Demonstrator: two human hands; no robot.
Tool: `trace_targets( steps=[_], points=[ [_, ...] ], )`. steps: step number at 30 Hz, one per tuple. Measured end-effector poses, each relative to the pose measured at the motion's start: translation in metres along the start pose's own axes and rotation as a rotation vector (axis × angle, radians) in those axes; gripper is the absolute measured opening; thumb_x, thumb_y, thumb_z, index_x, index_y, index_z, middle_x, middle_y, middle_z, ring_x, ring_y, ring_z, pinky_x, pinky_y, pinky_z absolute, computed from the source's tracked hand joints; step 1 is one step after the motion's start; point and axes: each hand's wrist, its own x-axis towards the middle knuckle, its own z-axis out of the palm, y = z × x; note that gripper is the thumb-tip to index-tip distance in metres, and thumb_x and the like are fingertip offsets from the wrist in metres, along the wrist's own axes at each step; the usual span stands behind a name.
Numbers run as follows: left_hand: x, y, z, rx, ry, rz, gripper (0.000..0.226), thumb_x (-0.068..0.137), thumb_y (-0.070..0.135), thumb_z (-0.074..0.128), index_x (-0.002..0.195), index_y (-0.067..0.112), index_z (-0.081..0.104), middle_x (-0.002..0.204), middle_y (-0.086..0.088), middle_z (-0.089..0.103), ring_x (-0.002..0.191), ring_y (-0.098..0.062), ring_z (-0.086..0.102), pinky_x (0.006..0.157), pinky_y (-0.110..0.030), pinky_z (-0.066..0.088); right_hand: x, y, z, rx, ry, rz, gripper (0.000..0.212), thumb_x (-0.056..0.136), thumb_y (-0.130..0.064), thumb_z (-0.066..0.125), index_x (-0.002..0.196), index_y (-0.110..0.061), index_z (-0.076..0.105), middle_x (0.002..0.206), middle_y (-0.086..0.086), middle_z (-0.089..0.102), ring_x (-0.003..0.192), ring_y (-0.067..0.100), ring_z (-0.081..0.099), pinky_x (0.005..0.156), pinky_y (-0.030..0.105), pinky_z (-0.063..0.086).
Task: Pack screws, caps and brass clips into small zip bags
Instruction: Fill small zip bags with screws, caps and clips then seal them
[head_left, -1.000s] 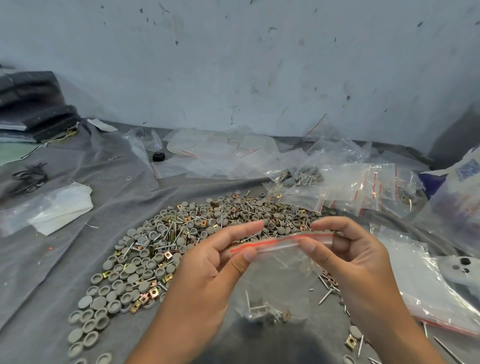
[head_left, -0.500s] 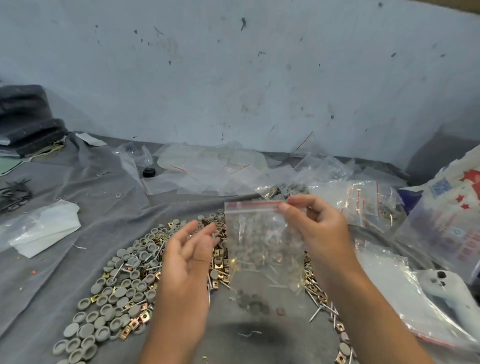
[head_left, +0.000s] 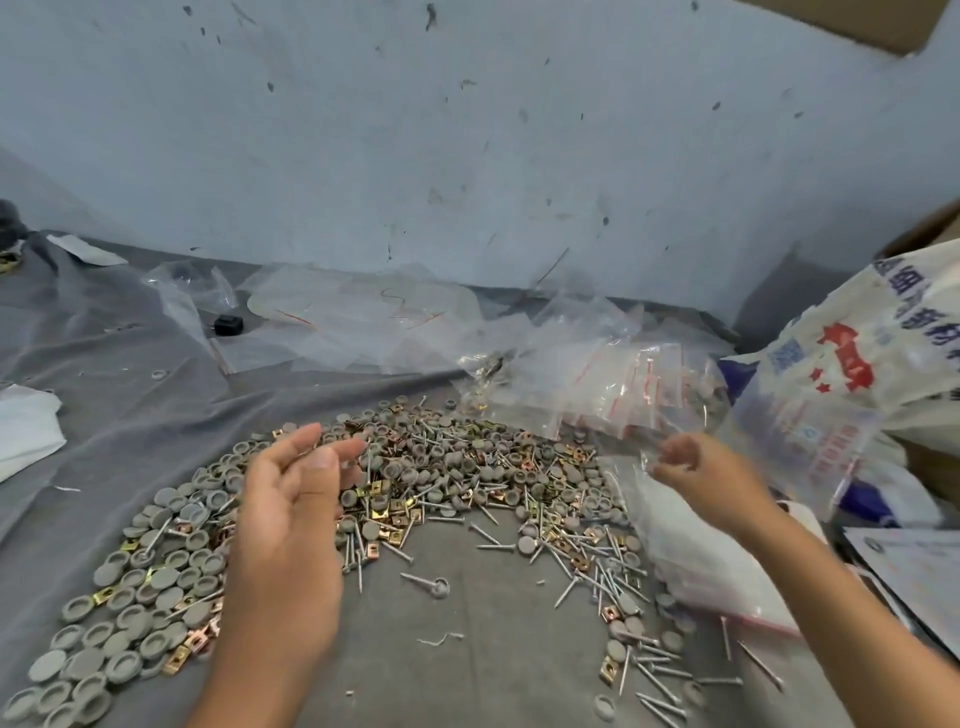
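My left hand hovers mid-frame over the heap of caps, screws and brass clips, fingers loosely spread, holding nothing. My right hand, center right, has loosely curled fingers beside the filled zip bags; I cannot tell whether it grips anything.

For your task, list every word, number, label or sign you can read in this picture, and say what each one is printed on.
No text can be read clearly.
White woven sack: blue characters along its top edge, blurred; no reading possible.
Same sack: a red emblem with small red stars and a blue square code, no words legible.
Printed sheet: faint marks, too blurred to read.
Zip bags: red seal strips only, no print.
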Motion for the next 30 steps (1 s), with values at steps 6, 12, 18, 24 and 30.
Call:
trace_targets(
  steps=[6, 12, 18, 24, 30],
  points=[
    [-0.004, -0.004, 0.007, 0.010, -0.018, 0.032, 0.015, 0.106, 0.039, 0.042, 0.115, 0.042, 0.053, 0.111, 0.020, 0.072, 0.101, -0.001, 0.067, 0.099, -0.045, 0.049, -0.042, 0.057, -0.004, -0.285, -0.025, 0.024, 0.006, 0.093, -0.033, 0.071, 0.091, -0.037, 0.066, 0.109, -0.010, 0.073, 0.093, 0.011, 0.065, 0.090, 0.038, 0.053],
    [-0.008, -0.007, 0.013, 0.025, -0.067, 0.039, 0.013, 0.107, 0.038, 0.043, 0.115, 0.039, 0.053, 0.107, 0.019, 0.073, 0.097, 0.001, 0.067, 0.093, -0.041, 0.050, -0.051, 0.055, -0.005, -0.396, -0.180, -0.122, 0.020, 0.087, -0.040, 0.077, 0.100, -0.042, 0.061, 0.104, -0.022, 0.064, 0.092, -0.001, 0.061, 0.077, 0.015, 0.048],
    [-0.010, -0.010, 0.016, 0.043, -0.094, 0.034, 0.014, 0.104, 0.035, 0.044, 0.115, 0.037, 0.053, 0.103, 0.021, 0.073, 0.093, 0.004, 0.067, 0.088, -0.037, 0.050, -0.056, 0.069, 0.000, -0.235, -0.092, -0.108, 0.017, 0.089, -0.037, 0.076, 0.093, -0.042, 0.060, 0.095, -0.019, 0.068, 0.081, -0.003, 0.064, 0.063, 0.014, 0.045],
    [-0.010, -0.012, 0.014, 0.050, -0.105, 0.037, 0.015, 0.104, 0.035, 0.044, 0.115, 0.037, 0.054, 0.103, 0.023, 0.072, 0.092, 0.006, 0.067, 0.083, -0.032, 0.048, -0.047, 0.064, -0.004, -0.197, -0.020, -0.093, 0.018, 0.095, -0.029, 0.069, 0.079, -0.037, 0.070, 0.080, -0.019, 0.070, 0.081, 0.001, 0.063, 0.074, 0.030, 0.048],
    [-0.010, -0.013, 0.015, 0.019, -0.123, 0.027, 0.016, 0.103, 0.033, 0.046, 0.116, 0.032, 0.056, 0.102, 0.023, 0.072, 0.092, 0.005, 0.067, 0.081, -0.026, 0.046, -0.052, 0.038, -0.019, 0.065, 0.165, -0.079, 0.013, 0.096, -0.034, 0.067, 0.093, -0.026, 0.077, 0.080, -0.018, 0.068, 0.079, 0.000, 0.060, 0.074, 0.031, 0.043]
  ],
)
